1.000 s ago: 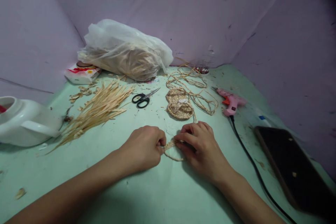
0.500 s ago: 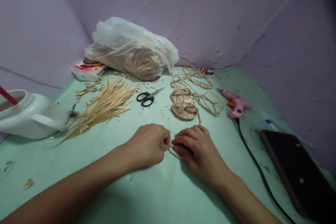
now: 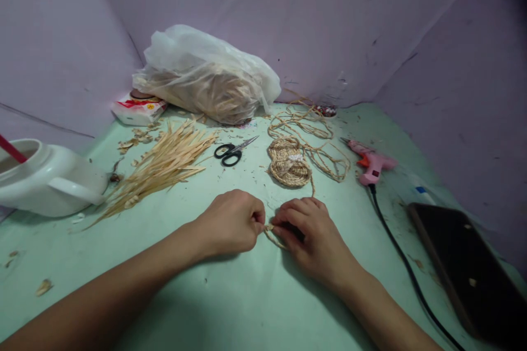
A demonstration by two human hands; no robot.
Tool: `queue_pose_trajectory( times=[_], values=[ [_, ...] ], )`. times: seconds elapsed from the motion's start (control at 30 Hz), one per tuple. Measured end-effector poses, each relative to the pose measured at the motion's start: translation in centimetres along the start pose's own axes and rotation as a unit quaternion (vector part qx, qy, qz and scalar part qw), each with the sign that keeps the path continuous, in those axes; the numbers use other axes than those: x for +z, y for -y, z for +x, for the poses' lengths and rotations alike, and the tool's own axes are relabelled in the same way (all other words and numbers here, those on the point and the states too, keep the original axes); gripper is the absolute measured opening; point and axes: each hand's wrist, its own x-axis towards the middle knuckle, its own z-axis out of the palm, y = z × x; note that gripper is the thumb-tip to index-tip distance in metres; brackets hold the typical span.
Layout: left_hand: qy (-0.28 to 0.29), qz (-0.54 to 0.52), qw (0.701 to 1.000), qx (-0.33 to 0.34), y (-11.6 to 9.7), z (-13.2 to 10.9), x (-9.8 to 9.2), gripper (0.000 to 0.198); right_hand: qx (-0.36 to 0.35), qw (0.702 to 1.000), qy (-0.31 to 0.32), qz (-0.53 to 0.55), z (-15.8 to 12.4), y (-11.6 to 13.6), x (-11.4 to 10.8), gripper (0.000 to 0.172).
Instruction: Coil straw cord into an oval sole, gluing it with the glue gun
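Note:
Just above the green tabletop, my left hand (image 3: 239, 222) is closed, thumb and forefinger pinched at the end of a braided straw cord (image 3: 274, 239). My right hand (image 3: 307, 233) faces it, its fingertips pinching the same cord a short way along. Between the two hands a small knot or loop of the cord shows; the rest is covered by my right fingers. Behind my right hand lies a woven straw piece (image 3: 288, 167), with a pale, shiny patch in its middle. A cord end trails from it towards my right hand. Loose cord (image 3: 304, 120) is heaped behind it.
Black-handled scissors (image 3: 231, 153) and dry straw strips (image 3: 164, 162) lie left of centre. A white jug (image 3: 61, 181) stands far left. A filled plastic bag (image 3: 209, 77) rests against the wall. To the right are a pink glue gun (image 3: 373, 164), its black cable, and a phone (image 3: 461, 263).
My left hand has shifted very slightly, with its thumb further forward over the cord. My right hand keeps its pinch, nearly still. The other things have stayed put.

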Motion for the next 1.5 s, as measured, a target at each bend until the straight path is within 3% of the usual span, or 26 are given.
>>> queue_pose_trajectory(
  times=[0.13, 0.33, 0.57, 1.03, 1.4, 1.5],
  values=[
    [-0.021, 0.034, 0.994, -0.101, -1.0, -0.4, 0.8, 0.024, -0.008, 1.000, -0.008, -0.005, -0.1, 0.0, 0.0, 0.010],
    [-0.059, 0.070, 0.987, -0.132, -1.6, -0.8, 2.5, 0.019, -0.007, 1.000, -0.013, -0.017, -0.3, 0.0, 0.2, 0.013],
    [-0.045, 0.008, 0.982, -0.182, -1.7, -0.4, 2.1, 0.014, -0.008, 1.000, -0.018, -0.022, -0.3, 0.2, 0.2, 0.012],
    [-0.043, 0.030, 0.985, -0.163, -1.6, -0.1, 1.9, 0.015, 0.008, 1.000, -0.012, -0.018, -0.4, 0.1, 0.2, 0.013],
    [-0.049, -0.097, 0.972, -0.209, -1.6, -0.1, 1.9, 0.012, 0.031, 0.999, -0.015, -0.008, -0.3, 0.1, 0.4, 0.012],
    [-0.036, -0.059, 0.979, -0.192, -1.6, -0.2, 1.9, 0.014, 0.040, 0.999, -0.007, -0.010, -0.3, 0.1, 0.4, 0.012]
  ],
)
